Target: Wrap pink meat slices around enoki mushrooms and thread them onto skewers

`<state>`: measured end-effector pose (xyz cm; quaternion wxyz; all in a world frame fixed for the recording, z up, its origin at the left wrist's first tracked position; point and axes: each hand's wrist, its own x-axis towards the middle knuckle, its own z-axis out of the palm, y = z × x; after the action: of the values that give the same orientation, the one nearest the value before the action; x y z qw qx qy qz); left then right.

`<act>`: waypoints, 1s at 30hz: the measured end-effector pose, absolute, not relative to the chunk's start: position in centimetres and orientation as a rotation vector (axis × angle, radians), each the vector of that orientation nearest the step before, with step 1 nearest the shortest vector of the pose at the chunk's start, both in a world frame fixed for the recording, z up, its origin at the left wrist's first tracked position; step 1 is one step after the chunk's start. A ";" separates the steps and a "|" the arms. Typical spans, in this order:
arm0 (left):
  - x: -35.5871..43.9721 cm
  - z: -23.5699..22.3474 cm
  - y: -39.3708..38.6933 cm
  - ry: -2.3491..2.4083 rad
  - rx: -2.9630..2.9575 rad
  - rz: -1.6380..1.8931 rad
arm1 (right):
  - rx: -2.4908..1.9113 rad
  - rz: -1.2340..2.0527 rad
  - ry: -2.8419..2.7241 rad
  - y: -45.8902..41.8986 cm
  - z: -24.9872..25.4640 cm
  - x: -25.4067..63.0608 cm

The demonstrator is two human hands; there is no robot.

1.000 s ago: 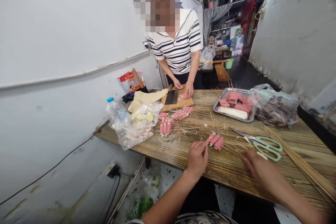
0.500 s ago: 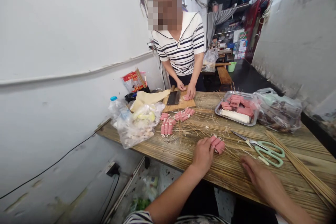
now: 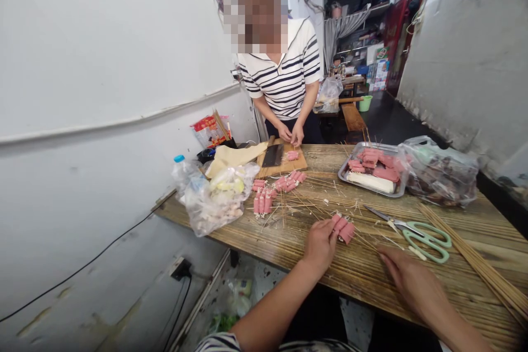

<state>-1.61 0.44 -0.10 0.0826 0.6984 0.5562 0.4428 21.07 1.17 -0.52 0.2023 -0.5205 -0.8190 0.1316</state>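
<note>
At my end I am counting at least three pink rolls (image 3: 345, 229), lying near the table's (image 3: 280, 242) near edge, right of its middle, with skewers (image 3: 365, 241) running out of them. My left hand (image 3: 320, 247) is grasping the leftmost roll. The skewers are reaching toward the fingers of my right hand (image 3: 408, 272); I cannot tell whether it is closing on them. Three clusters of similar rolls (image 3: 264, 202) are lying left of the middle. One pair of scissors (image 3: 427, 241) is resting just beyond my right hand, one bundle of sticks (image 3: 474, 256) is stretching toward the near right corner, and one metal tray (image 3: 342, 177) is sitting by the far right edge. At the far edge one co-worker (image 3: 284, 80) is holding two hands together over one cutting board (image 3: 299, 164), which is carrying one cleaver (image 3: 273, 155).

The table is showing brown grained wood, strewn with white scraps. A white wall (image 3: 103, 66) is running along the left, a grey wall (image 3: 457, 49) along the right.

One plastic bag (image 3: 214, 203) is crowding the left corner. Both my forearms are crossing the near edge, and bare wood is showing between my left hand and the clusters.
</note>
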 end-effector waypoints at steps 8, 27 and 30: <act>-1.9 -0.4 -0.4 1.758 2.041 1.474 | -1.483 0.488 -2.193 1.0 0.0 21.7; -2.1 -0.6 -0.8 1.715 2.129 1.532 | -1.498 0.104 -2.076 14.0 1.8 25.5; -2.2 -0.7 -0.8 1.698 2.122 1.502 | -1.441 0.179 -2.138 15.5 1.5 24.1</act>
<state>-2.16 -0.76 -0.71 0.0182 0.6832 0.5467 0.4838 24.11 15.50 1.54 0.2750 -0.5361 -0.7953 0.0666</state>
